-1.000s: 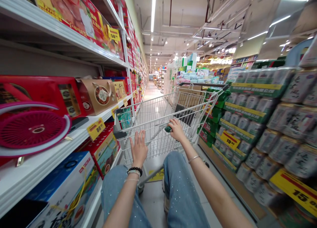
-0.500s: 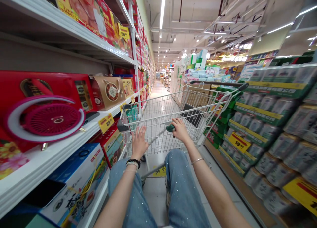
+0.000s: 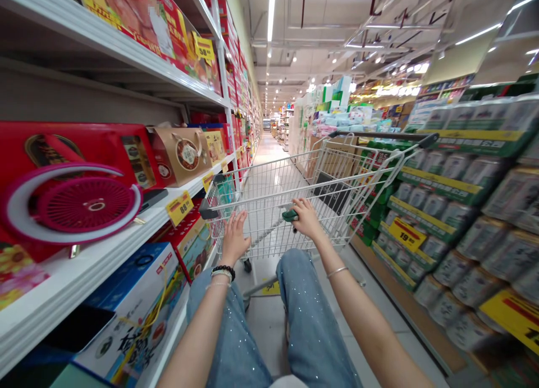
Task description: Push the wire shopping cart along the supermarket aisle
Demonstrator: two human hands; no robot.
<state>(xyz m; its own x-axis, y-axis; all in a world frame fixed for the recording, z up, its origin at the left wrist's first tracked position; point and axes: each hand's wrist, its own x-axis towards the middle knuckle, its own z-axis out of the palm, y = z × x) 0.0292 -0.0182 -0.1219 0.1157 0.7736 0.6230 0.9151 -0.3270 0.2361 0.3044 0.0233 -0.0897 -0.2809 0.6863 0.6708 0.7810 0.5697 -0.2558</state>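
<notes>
Right grip (image 3: pixel 307 220) clamped on the shopping cart handle (image 3: pixel 261 199). Left grip (image 3: pixel 233 237) splayed open just behind the bar. Both are placed as half a second earlier.

A cart (image 3: pixel 269 200) stands in the aisle (image 3: pixel 269 146).
Boxes (image 3: pixel 181 152) sit on the shelf (image 3: pixel 84 270) at its left, cans (image 3: pixel 455 214) stacked at its right, piled goods (image 3: pixel 332 104) farther ahead.
</notes>
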